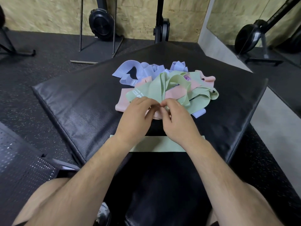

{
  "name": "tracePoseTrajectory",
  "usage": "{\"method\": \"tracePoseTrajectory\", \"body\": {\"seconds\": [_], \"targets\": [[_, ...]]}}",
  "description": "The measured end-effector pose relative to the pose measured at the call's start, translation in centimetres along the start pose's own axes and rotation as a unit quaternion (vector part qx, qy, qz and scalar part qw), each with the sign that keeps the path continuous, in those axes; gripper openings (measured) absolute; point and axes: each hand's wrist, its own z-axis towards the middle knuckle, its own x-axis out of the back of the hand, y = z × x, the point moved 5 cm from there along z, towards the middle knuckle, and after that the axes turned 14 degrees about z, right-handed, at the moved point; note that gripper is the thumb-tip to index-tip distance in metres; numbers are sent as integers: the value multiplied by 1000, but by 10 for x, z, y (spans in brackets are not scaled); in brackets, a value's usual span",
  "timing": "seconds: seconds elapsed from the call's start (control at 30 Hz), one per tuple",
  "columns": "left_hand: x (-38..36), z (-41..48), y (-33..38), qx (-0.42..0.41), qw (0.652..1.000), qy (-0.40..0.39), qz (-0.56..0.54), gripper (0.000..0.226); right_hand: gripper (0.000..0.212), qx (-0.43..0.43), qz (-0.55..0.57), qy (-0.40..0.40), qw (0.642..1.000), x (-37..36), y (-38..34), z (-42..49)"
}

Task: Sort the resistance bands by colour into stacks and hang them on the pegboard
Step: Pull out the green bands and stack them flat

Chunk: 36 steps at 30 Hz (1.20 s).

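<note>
A tangled heap of resistance bands lies on a black padded mat (78,101): green bands (154,87) on top, pink bands (123,101) under them, lilac bands (130,69) at the far side. My left hand (138,111) and my right hand (175,116) meet at the heap's near edge, fingers pinched on a pink band and a green band there. One green band (156,144) lies flat by itself on the mat, under my wrists.
A black perforated pegboard panel (21,160) lies at the lower left. Dark rubber floor surrounds the mat. Black gym machines (101,25) stand at the back against a chipboard wall; a mirror (260,30) is at the right.
</note>
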Motion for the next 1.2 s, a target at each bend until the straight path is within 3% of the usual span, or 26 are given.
{"method": "tracePoseTrajectory", "body": {"seconds": [0.17,0.33,0.47,0.63,0.83,1.1,1.2], "targets": [[20,-4,3,93,984,28,-150,7,24,-55,213,34,975,8,2,-2],[25,-9,-1,134,960,12,-244,12,7,-39,195,55,978,8,2,4],[29,-10,2,122,954,-18,-273,30,10,30,221,45,974,9,-19,0],[36,-7,0,125,947,4,-296,24,17,32,193,16,981,9,-13,4],[40,-10,-1,129,945,15,-300,20,7,60,137,-3,989,14,-18,9],[98,-14,39,80,932,77,-346,15,11,196,-19,13,980,71,-106,-12],[115,-19,56,56,915,49,-397,18,10,181,-53,-17,982,87,-133,-22]]}}
